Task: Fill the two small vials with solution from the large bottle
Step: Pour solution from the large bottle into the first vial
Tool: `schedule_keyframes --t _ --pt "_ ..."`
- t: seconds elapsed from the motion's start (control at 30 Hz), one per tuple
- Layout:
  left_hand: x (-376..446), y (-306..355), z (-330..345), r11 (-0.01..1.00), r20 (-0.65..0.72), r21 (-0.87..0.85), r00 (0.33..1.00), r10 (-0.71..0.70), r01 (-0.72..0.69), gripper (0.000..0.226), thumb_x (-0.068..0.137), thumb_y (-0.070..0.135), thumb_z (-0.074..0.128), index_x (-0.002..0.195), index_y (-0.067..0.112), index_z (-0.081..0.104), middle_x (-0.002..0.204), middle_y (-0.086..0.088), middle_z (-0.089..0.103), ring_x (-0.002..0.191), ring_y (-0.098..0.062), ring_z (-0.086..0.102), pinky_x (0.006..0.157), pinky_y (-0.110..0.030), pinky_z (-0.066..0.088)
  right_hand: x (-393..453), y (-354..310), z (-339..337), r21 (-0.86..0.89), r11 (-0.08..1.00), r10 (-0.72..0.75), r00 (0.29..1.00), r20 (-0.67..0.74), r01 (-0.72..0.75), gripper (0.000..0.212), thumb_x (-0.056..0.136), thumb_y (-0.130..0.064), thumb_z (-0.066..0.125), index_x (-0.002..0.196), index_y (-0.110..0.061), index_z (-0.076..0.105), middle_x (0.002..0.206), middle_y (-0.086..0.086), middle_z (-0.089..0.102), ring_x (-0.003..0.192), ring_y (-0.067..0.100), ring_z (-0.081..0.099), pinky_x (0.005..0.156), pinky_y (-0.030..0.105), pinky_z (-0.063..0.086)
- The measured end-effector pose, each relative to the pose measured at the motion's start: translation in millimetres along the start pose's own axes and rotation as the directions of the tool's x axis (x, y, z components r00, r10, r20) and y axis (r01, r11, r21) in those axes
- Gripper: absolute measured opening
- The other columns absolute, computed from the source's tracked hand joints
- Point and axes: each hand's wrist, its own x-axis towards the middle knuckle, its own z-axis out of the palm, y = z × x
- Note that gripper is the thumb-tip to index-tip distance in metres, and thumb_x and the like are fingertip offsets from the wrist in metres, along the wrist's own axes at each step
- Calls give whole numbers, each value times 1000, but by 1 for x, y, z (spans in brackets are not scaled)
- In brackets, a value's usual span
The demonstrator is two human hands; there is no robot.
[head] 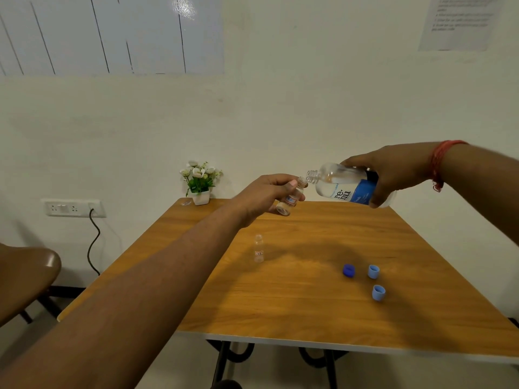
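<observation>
Cream wall behind, a wooden desk [295,299] below, with a small potted plant [200,182] at its far edge serving as the landmark. Both hands are raised above the desk, nearer the viewer than the plant and to its right.

The left hand [266,196] has its grip closed around one small vial [293,196], tilted with its open mouth toward the right. The right hand [393,175] has its grip closed around the large bottle [345,185], held almost on its side, uncapped, its neck at the vial's mouth; whether the two rims touch cannot be told. No stream is visible, so the pour is judged about to begin or very slow.

The second vial [258,248] stands upright and open on the desk, well in front of the plant, and looks empty. Three blue caps [362,272] lie well to the right of it.

Assessment of the step in hand: the vial mouth is narrow and the bottle still holds a good deal of liquid, so the bottle should be tipped by small degrees only. Bringing the vial closer to upright under the neck would lessen spillage. Steadying both hands lower, nearer the desk, would be prudent. Filling short of the rim leaves room for capping.
</observation>
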Motion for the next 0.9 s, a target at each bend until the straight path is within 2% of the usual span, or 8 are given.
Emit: schedule_keyframes --t 0.37,0.53,0.9 --pt "0 0 2 1000 -6 9 1000 3 -3 23 105 25 50 111 22 72 102 -4 75 93 -17 65 77 -37 57 0 -1 -2 -4 1000 2 1000 15 -2 100 73 -24 82 151 -29 19 132 1 54 101 18 57 95 30 46" --pt "0 1 2 1000 -6 7 1000 5 -5 22 105 25 51 109 23 72 98 -2 76 91 -17 65 80 -41 56 -2 -2 -4 -14 1000 8 1000 17 -7 98 74 -24 81 151 -28 19 131 1 54 99 16 56 90 26 44" --pt "0 1 4 999 -10 32 1000 10 -9 22 105 25 50 110 24 71 102 -3 75 93 -17 66 85 -44 58 -2 0 -4 -9 1000 0 1000 25 0 98 74 -24 81 151 -28 20 129 0 54 101 17 57 91 27 44"
